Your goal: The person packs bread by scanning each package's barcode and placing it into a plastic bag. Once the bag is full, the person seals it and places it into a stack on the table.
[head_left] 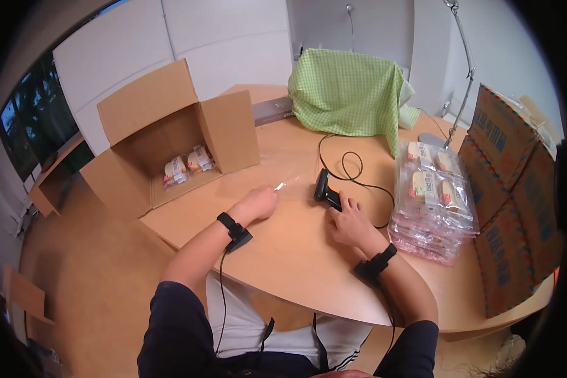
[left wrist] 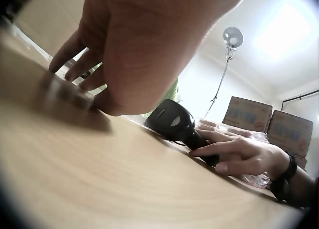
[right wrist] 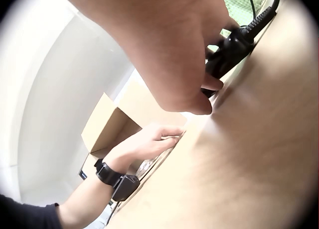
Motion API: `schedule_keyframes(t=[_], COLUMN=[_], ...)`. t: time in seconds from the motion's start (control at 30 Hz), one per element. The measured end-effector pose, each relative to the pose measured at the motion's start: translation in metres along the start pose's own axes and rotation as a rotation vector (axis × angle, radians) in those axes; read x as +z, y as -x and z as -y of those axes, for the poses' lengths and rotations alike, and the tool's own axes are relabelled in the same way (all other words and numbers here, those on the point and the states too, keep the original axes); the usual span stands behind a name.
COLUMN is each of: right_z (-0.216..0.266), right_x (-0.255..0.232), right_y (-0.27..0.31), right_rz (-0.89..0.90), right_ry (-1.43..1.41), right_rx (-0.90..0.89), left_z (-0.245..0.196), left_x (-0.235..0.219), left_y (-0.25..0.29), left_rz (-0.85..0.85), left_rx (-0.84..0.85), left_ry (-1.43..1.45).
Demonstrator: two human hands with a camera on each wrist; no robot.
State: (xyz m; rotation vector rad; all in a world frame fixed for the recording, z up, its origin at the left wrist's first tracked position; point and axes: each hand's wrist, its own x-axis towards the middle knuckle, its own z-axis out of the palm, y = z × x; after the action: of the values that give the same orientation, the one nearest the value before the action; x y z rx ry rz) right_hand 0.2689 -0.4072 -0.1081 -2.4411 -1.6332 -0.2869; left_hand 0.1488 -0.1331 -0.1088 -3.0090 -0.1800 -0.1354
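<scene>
Lying on the table, a black barcode scanner (head_left: pixel 322 186) points its head away to the left. My right hand (head_left: pixel 353 222) holds its handle, the fingers over one side and the thumb on the other; the left wrist view shows this hand (left wrist: pixel 249 157) low against the tabletop. My left hand (head_left: pixel 258 203) rests at the near edge of a clear plastic sheet or bag (head_left: pixel 286 165) spread flat on the table. In the left wrist view its fingers (left wrist: pixel 65 55) reach down with loosely bent tips on the surface, holding nothing visible.
An open cardboard box (head_left: pixel 170 135) on its side holds two wrapped food packs (head_left: pixel 189 165). A tall stack of clear food packs (head_left: pixel 431 189) stands at right, before printed cartons (head_left: pixel 504 208). A green checked cloth (head_left: pixel 346 91) covers something behind; the scanner's cable (head_left: pixel 359 177) loops nearby.
</scene>
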Motion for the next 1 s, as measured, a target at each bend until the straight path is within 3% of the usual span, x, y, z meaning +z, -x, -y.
schedule_keyframes(t=[0.07, 0.27, 0.47, 0.53, 0.63, 0.67, 0.73, 0.87, 0.93, 1.0], right_z=[-0.002, -0.012, -0.016, -0.016, -0.023, -0.023, -0.020, -0.021, -0.019, -0.019], right_x=[0.002, 0.004, 0.006, 0.007, 0.017, 0.016, 0.017, 0.014, 0.010, 0.009], right_y=[0.001, 0.000, -0.001, 0.001, -0.001, -0.001, 0.000, 0.001, 0.002, 0.002], right_rz=[0.005, -0.026, -0.088, -0.074, -0.039, -0.041, -0.028, -0.028, 0.028, 0.049], right_ry=[0.028, -0.022, -0.105, -0.138, -0.064, -0.062, -0.074, -0.066, -0.048, -0.044], right_rx=[0.020, 0.157, 0.246, 0.249, 0.228, 0.221, 0.213, 0.189, 0.194, 0.189], left_z=[0.004, 0.010, 0.007, 0.002, 0.010, 0.010, 0.008, -0.039, -0.061, -0.074], left_x=[0.002, -0.007, -0.032, -0.039, -0.045, -0.044, -0.041, -0.058, -0.058, -0.055], left_y=[0.007, 0.041, 0.098, 0.119, 0.134, 0.135, 0.137, 0.134, 0.135, 0.133], left_rz=[0.028, 0.002, -0.064, -0.159, -0.052, -0.026, -0.130, -0.169, -0.121, -0.070], left_rx=[-0.035, 0.095, 0.412, 0.325, 0.266, 0.258, 0.271, 0.362, 0.431, 0.398], left_ry=[0.024, 0.029, 0.167, 0.347, 0.449, 0.460, 0.366, 0.255, 0.150, 0.171])
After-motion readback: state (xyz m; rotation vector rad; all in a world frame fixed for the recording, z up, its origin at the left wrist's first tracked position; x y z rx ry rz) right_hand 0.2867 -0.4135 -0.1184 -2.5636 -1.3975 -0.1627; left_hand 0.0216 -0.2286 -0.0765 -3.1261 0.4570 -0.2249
